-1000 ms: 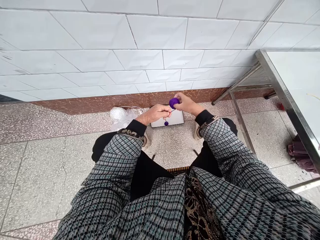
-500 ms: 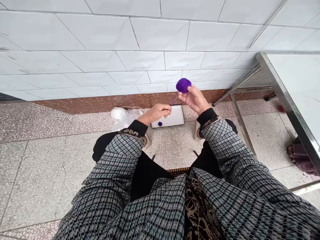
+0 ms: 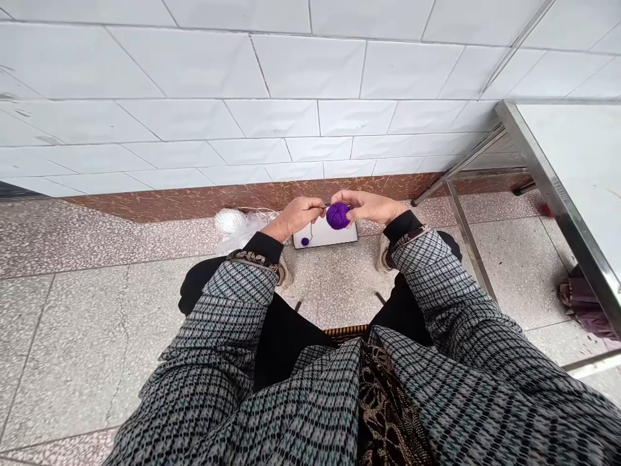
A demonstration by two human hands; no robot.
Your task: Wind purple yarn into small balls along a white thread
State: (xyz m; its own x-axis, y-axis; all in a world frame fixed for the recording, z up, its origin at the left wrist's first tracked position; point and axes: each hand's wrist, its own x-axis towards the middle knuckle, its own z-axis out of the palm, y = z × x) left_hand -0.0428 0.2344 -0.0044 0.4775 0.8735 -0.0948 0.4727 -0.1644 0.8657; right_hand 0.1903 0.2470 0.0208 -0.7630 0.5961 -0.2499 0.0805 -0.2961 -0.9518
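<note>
A ball of purple yarn (image 3: pixel 337 216) is gripped in the fingers of my right hand (image 3: pixel 372 207), in front of the wall's foot. Just to its left, my left hand (image 3: pixel 298 215) pinches the purple yarn strand (image 3: pixel 324 206), which runs across to the ball. From below my left fingers the strand hangs down to a small dark purple ball (image 3: pixel 305 241). That small ball rests in or over the shallow white tray (image 3: pixel 330 237) with a dark rim on the floor. My hands hide the tray's far part.
A clear plastic bag with white yarn (image 3: pixel 231 222) lies on the floor left of the tray. At the right stands a metal-framed table (image 3: pixel 557 188). Dark cloth (image 3: pixel 585 304) lies under it. A white tiled wall (image 3: pixel 291 116) rises ahead. My feet flank the tray.
My right hand has come down and left with the purple ball, close to my left hand. My left hand has shifted slightly left. The small ball has moved slightly left.
</note>
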